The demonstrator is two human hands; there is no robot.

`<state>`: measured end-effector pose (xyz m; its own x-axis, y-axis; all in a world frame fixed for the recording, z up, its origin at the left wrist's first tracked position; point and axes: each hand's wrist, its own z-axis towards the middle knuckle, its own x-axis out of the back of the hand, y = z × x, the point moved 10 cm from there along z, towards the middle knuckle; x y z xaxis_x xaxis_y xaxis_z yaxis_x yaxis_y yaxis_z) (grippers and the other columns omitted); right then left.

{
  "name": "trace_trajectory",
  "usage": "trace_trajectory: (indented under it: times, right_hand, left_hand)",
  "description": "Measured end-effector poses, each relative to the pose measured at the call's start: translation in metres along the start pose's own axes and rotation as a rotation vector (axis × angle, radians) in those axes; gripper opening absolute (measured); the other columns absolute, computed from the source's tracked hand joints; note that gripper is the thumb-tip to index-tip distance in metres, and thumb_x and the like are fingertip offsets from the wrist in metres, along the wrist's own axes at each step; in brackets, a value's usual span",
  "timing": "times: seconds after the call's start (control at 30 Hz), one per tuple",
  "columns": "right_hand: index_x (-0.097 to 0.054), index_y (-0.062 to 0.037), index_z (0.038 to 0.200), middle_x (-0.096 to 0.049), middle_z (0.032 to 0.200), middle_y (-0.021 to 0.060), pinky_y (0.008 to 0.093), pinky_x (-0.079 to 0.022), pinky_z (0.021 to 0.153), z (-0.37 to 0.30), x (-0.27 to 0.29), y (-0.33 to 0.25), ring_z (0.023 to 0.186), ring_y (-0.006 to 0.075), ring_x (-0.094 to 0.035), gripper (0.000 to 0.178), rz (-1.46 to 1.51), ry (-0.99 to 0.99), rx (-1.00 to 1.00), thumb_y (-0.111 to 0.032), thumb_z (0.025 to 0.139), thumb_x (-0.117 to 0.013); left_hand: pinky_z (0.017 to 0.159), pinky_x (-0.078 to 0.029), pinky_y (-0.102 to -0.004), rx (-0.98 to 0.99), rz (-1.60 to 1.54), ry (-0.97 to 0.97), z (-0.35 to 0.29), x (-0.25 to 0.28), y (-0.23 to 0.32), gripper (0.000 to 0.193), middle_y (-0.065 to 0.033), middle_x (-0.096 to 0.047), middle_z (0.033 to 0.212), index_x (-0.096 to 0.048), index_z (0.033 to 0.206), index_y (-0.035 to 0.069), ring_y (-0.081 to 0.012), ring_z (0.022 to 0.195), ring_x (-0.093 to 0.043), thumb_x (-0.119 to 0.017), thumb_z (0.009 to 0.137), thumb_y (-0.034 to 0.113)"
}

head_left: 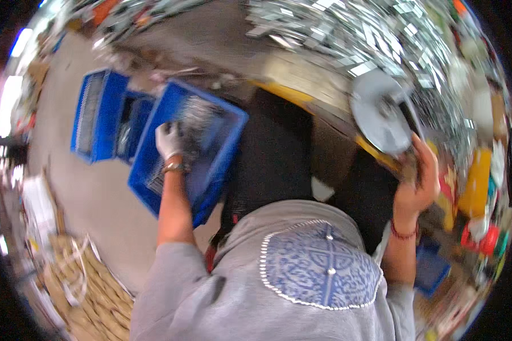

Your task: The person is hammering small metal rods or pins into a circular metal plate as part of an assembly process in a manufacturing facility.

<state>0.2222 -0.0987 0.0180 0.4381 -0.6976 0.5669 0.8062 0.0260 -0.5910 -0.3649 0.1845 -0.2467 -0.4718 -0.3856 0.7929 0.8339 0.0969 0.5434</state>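
Note:
My left hand [170, 141], in a pale glove with dark, smeared fingers, reaches down into a blue crate [228, 136]. It is over a heap of small, thin metal pieces [198, 116], blurred by motion. Whether it grips any of them cannot be made out. On the right, my bare right hand [418, 182] is curled at the near rim of a round grey dish [375, 116] with a small raised part in its middle. The fingers and thumb appear closed on that rim. Tilted, the dish overlaps the edge of the worktop beside a big pile of shiny metal pieces [347, 34].
Left of the crate stand two more blue bins [111, 116], one with rows of pieces. A yellow-edged worktop [301, 74] lies ahead. Tan woven sacking [91, 290] is at lower left. A yellow object [475, 182] and a red one [479, 238] sit far right.

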Motion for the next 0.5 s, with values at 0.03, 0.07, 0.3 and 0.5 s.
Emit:
trace_trajectory:
  times: [0.03, 0.07, 0.3, 0.5]
  right_hand:
    - [-0.074, 0.0033, 0.127, -0.079, 0.120, 0.0149, 0.0326, -0.058, 0.092, 0.001, 0.001, -0.007, 0.102, 0.0201, -0.074, 0.030, -0.050, -0.032, -0.002, -0.005, 0.098, -0.068]
    - [-0.073, 0.0034, 0.127, -0.079, 0.120, 0.0142, 0.0314, -0.057, 0.090, -0.004, 0.005, 0.002, 0.100, 0.0194, -0.074, 0.031, 0.080, 0.029, -0.056, -0.005, 0.097, -0.068]
    - [-0.054, 0.0078, 0.146, -0.072, 0.079, 0.0142, 0.0199, -0.037, 0.048, -0.004, 0.033, 0.004, 0.053, 0.0074, -0.050, 0.047, 0.362, 0.273, 0.016, -0.027, 0.114, -0.050]
    - [-0.044, 0.0100, 0.150, -0.071, 0.075, 0.0176, 0.0189, -0.034, 0.042, -0.008, 0.039, 0.015, 0.047, 0.0080, -0.048, 0.052, 0.523, 0.360, -0.014, -0.029, 0.115, -0.049]
  left_hand:
    - [0.078, -0.057, -0.0315, 0.053, -0.283, -0.062, -0.014, -0.001, 0.026, 0.027, -0.0100, -0.076, 0.104, -0.071, 0.115, -0.001, -0.0190, 0.084, -0.069, -0.077, 0.100, 0.020]
    - [0.072, -0.054, -0.0258, 0.147, -0.433, -0.203, -0.029, -0.003, 0.058, 0.023, -0.0055, -0.074, 0.100, -0.071, 0.115, -0.002, -0.0114, 0.081, -0.066, -0.073, 0.104, 0.018]
    - [0.099, -0.053, -0.0387, -0.332, -0.108, -0.591, -0.143, 0.024, 0.205, 0.036, -0.0200, -0.075, 0.120, -0.067, 0.133, -0.005, -0.0313, 0.111, -0.071, -0.063, 0.108, 0.021]
    - [0.097, -0.056, -0.0454, -0.416, 0.140, -0.389, -0.150, 0.018, 0.197, 0.039, -0.0280, -0.072, 0.126, -0.065, 0.138, -0.002, -0.0441, 0.115, -0.071, -0.060, 0.109, 0.023]
